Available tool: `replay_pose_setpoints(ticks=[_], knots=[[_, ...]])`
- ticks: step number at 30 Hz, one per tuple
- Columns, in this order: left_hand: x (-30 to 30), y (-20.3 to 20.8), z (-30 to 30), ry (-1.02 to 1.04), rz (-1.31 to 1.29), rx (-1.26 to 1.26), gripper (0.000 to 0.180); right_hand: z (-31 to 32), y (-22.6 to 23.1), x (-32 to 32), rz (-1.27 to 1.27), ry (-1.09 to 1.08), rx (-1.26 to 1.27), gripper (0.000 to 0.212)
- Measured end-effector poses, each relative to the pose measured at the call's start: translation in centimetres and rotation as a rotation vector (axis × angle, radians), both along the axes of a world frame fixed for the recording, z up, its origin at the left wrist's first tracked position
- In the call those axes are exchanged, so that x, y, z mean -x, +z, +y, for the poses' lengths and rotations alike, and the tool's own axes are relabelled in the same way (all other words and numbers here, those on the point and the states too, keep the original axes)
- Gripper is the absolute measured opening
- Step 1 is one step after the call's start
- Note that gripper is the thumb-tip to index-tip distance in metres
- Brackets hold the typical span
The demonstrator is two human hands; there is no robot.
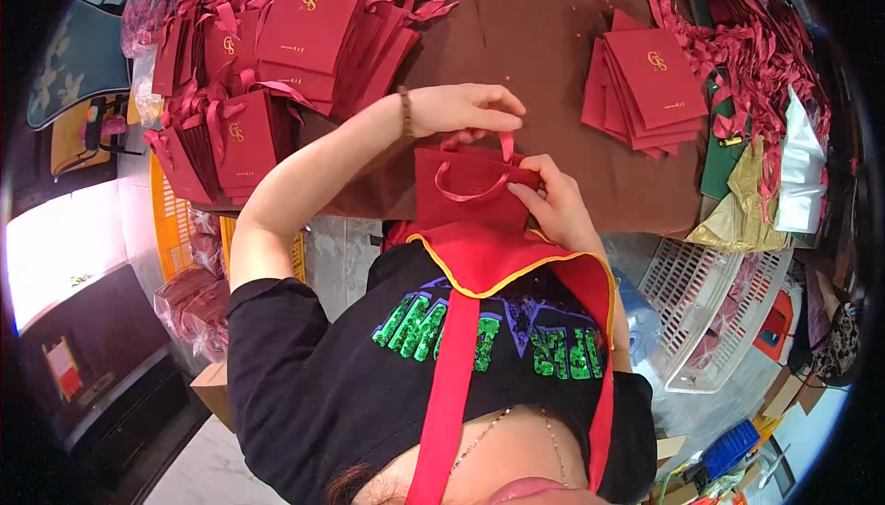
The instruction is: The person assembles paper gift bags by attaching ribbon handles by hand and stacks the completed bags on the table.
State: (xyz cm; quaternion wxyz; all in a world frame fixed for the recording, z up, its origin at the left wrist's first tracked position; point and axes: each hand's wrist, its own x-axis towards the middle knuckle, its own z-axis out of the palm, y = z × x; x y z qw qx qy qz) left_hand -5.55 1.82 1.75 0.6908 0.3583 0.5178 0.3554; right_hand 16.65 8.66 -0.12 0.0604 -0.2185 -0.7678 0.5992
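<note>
Right grip (562, 207) pinches a red bag (472, 212), left grip (463, 111) half-curled, hold unclear, with bag stacks (309, 30) either side.

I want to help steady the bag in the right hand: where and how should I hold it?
Probably pinch the left edge of the bag, coming from the left: that edge looks thin and free, while the right hand grips the right rim and the left hand is by the ribbon.

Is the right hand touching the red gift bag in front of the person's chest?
Touching. The head view shows the right hand at the top right corner of the red gift bag, thumb over its rim.
</note>
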Motion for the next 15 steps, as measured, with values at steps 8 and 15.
replay_pose_setpoints(ticks=[8,15], knots=[[0.0,1.0,3.0,0.315,0.311,-0.142,0.028,0.7,0.9,0.4,0.002,0.085,-0.015,0.024],[2.1,-1.1,1.7,0.468,0.009,-0.281,0.043,1.8,-1.3,-0.1,0.079,0.055,0.246,0.022]])
